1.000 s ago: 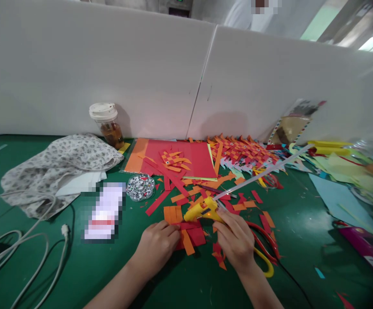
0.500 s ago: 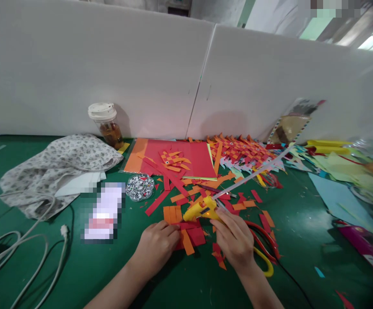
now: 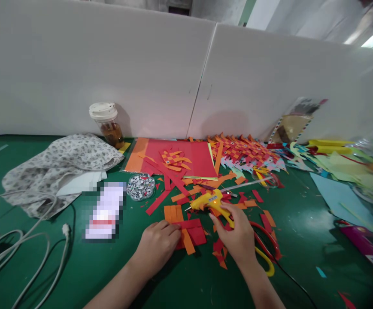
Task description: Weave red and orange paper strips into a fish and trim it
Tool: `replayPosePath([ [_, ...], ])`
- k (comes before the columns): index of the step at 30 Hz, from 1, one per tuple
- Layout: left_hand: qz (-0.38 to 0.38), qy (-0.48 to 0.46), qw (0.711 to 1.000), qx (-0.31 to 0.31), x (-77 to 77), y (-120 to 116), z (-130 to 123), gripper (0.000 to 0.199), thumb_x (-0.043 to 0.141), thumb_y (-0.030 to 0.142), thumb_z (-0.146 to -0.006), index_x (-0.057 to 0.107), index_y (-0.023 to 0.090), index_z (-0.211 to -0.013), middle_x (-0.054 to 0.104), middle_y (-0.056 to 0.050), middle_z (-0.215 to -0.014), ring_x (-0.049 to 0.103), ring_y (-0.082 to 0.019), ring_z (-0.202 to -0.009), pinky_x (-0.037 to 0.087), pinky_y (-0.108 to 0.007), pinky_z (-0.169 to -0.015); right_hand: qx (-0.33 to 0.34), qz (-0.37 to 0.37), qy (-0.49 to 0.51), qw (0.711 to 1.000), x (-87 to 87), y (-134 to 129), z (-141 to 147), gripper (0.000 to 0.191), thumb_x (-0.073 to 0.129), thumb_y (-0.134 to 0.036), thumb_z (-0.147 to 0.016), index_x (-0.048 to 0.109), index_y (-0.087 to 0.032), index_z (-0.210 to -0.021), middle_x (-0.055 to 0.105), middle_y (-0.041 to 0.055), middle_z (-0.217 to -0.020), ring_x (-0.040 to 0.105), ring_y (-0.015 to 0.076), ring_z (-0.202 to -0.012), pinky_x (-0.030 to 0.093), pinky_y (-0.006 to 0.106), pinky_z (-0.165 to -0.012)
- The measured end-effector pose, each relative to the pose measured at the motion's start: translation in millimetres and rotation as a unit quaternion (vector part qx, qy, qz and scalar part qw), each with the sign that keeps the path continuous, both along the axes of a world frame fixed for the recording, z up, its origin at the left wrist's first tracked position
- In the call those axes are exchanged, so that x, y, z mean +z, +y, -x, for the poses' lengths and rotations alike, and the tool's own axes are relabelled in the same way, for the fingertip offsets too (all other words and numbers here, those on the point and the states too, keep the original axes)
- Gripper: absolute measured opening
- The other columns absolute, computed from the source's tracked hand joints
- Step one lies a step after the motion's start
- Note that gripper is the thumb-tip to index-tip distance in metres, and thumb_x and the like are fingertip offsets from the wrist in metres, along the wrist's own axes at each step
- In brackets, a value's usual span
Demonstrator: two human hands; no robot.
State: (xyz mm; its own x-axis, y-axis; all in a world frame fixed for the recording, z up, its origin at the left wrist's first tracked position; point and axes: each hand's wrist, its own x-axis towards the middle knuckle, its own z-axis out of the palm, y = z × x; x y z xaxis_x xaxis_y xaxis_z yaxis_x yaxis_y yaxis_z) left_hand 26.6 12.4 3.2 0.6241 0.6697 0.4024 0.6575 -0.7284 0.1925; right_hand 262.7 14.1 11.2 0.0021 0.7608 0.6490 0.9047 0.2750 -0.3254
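My left hand is closed on the left side of a small piece of interlaced red and orange paper strips, which lies on the table. Its fingertips press on the red strip. Up and to the right of that piece, my right hand has its thumb and fingers around the handle of a yellow glue gun. The gun lies low over loose paper scraps, its metal nozzle pointing left. From its back end runs a clear glue stick. Red-handled scissors lie beside my right wrist.
A phone, a case of googly eyes and a patterned cloth are at left, with a lidded cup behind. Finished woven paper fish lie at the back. White cables cross the left side; a white partition stands behind.
The glue gun has moved up and away from the paper piece and tipped lower, its glue stick now nearly level. My right hand's grip has loosened somewhat; my left hand stays put.
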Motion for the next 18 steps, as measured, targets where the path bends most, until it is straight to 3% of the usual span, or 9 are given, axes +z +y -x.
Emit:
replayPosePath([
  [5, -0.005, 0.001, 1.0, 0.001, -0.2, 1, 0, 0.016, 0.047, 0.015, -0.086, 0.061, 0.018, -0.081, 0.071, -0.002, -0.086, 0.061, -0.017, -0.069, 0.046, -0.027, -0.055, 0.025, 0.007, 0.024, 0.999, 4.2, -4, 0, 0.021, 0.061, -0.028, -0.078, 0.054, -0.02, -0.096, 0.065, 0.01, -0.098, 0.063, 0.0236, -0.092, 0.054, 0.036, -0.077],
  [10, -0.004, -0.004, 1.0, 0.002, -0.7, 0, 1, 0.013, 0.049, 0.015, -0.085, 0.06, 0.018, -0.079, 0.071, -0.001, -0.086, 0.06, -0.018, -0.068, 0.046, -0.028, -0.054, 0.07, -0.005, -0.019, 0.997, 5.8, -6, 2, 0.019, 0.061, -0.019, -0.077, 0.056, -0.019, -0.095, 0.065, 0.0102, -0.099, 0.062, 0.0233, -0.095, 0.053, 0.037, -0.08],
  [18, -0.007, -0.001, 1.0, 0.004, 0.8, 0, 0, 0.019, 0.045, 0.016, -0.088, 0.062, 0.018, -0.08, 0.069, -0.004, -0.083, 0.059, -0.016, -0.07, 0.046, -0.025, -0.057, 0.065, 0.029, -0.056, 0.996, -4.0, -4, 1, 0.02, 0.056, -0.023, -0.079, 0.058, -0.019, -0.099, 0.066, 0.01, -0.101, 0.063, 0.0239, -0.096, 0.053, 0.039, -0.081],
])
